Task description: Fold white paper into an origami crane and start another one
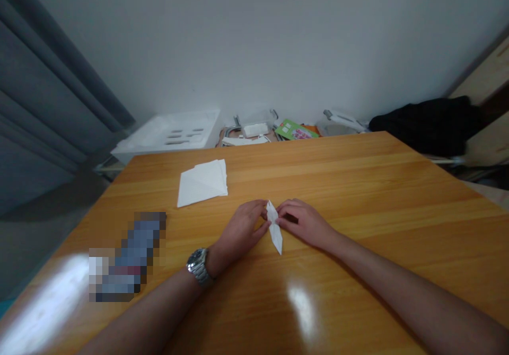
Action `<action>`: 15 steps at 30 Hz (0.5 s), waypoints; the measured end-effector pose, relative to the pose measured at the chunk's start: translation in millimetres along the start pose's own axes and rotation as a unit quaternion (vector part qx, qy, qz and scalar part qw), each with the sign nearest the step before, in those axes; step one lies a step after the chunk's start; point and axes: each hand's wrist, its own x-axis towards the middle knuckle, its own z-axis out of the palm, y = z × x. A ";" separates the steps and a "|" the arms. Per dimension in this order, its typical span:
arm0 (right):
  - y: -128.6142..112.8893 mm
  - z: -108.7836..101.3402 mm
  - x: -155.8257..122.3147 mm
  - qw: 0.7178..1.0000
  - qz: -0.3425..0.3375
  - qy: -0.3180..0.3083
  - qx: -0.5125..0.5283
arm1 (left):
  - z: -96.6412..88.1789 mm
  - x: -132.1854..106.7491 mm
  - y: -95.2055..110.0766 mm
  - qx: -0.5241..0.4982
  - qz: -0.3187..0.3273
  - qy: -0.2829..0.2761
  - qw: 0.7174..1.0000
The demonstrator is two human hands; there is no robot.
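Between my two hands is a small piece of folded white paper (pixel 275 238), narrow and pointed at both ends. My left hand (pixel 247 223), with a metal watch (pixel 198 266) on its wrist, pinches the paper's left side near the middle. From the other side my right hand (pixel 304 220) pinches it with thumb and fingers. The fingertips partly cover the paper's middle. Farther back on the left, a few flat white sheets (pixel 202 182) lie stacked on the wooden table (pixel 338 180).
A pixelated, dark rectangular object (pixel 133 257) lies on the table's left. Behind the far edge are a white foam tray (pixel 167 132), a green packet (pixel 296 130) and assorted clutter. Dark cloth (pixel 429 122) is heaped at the back right. A grey curtain (pixel 47 79) hangs on the left.
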 end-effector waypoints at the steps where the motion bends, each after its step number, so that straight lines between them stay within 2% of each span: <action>1: 0.1 0.1 0.2 1.000 0.002 0.000 0.000 | 0.1 0.0 -0.2 -0.005 -0.004 0.000 1.000; 6: -0.7 1.5 -0.4 1.000 0.017 0.006 -0.001 | -0.1 1.2 -0.7 -0.022 -0.025 -0.008 0.999; 12: -1.8 4.0 -1.8 0.995 0.097 0.031 0.014 | -2.2 2.6 2.2 -0.037 -0.072 -0.011 0.997; 15: -1.1 6.0 -2.1 0.995 0.093 0.035 0.019 | -2.9 2.5 3.4 -0.032 -0.085 -0.009 0.996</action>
